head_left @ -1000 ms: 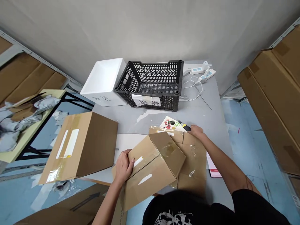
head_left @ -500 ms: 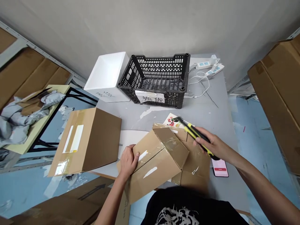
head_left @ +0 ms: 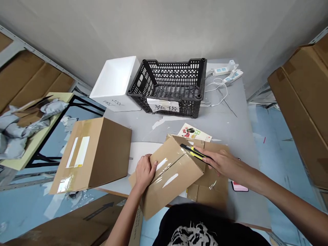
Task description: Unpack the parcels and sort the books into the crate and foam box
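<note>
Cardboard box (head_left: 170, 179) lies tilted on the grey table (head_left: 230, 126), over a flattened carton (head_left: 208, 193). Your right hand (head_left: 220, 163) is clamped on a yellow utility knife (head_left: 193, 152), tip at the taped seam; your left hand (head_left: 145, 174) presses open on the box.

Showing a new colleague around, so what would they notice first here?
First, the yellow-and-black utility knife in the right hand, held over the taped cardboard box that the left hand steadies at the table's front. Behind them, a black perforated plastic crate with a white label stands beside a white foam box.
</note>
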{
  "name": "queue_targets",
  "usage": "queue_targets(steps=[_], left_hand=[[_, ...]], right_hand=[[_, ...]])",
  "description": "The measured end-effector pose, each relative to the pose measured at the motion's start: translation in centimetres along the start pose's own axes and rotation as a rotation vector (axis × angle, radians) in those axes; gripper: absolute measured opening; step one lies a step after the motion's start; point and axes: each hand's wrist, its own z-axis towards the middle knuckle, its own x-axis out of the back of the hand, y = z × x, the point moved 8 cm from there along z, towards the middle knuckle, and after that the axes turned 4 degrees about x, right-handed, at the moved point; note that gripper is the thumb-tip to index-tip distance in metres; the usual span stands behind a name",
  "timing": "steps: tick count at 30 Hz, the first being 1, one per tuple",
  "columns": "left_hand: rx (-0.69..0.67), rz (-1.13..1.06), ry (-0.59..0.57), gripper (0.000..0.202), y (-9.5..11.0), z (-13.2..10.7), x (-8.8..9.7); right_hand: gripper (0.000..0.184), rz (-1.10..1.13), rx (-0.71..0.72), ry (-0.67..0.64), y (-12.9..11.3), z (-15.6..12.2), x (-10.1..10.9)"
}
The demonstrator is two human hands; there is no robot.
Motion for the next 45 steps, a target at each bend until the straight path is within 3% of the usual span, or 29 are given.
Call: queue_targets(steps=[5, 9, 12, 16, 27, 45], left_hand=[[0.017, 0.048, -0.039, 0.034, 1.5, 1.2, -0.9], [0.026, 0.104, -0.069, 0.033, 2.6, 2.1, -1.6], [0.022, 0.141, -0.077, 0.032, 3.0, 2.4, -1.6], [0.015, 0.181, -0.103, 0.033, 3.2, 2.5, -1.6], [0.030, 0.221, -0.119, 0.032, 3.7, 2.1, -1.7], [-0.011, 0.222, -0.102, 0.037, 4.5, 1.5, -1.7]], right_hand=[[0.049, -0.184, 0.033, 0.073, 0.9, 0.9, 0.8], [0.048, -0.313, 0.077, 0.165, 0.3, 1.1, 2.2], [0.047, -0.376, 0.052, 0.157, -0.1, 0.7, 2.3], [0.048, -0.462, 0.011, 0.183, -0.4, -0.6, 1.9], [0.059, -0.560, 0.078, 0.278, -0.3, -3.0, 0.0], [0.073, -0.830, -0.079, 0.246, 0.2, -5.9, -2.7]])
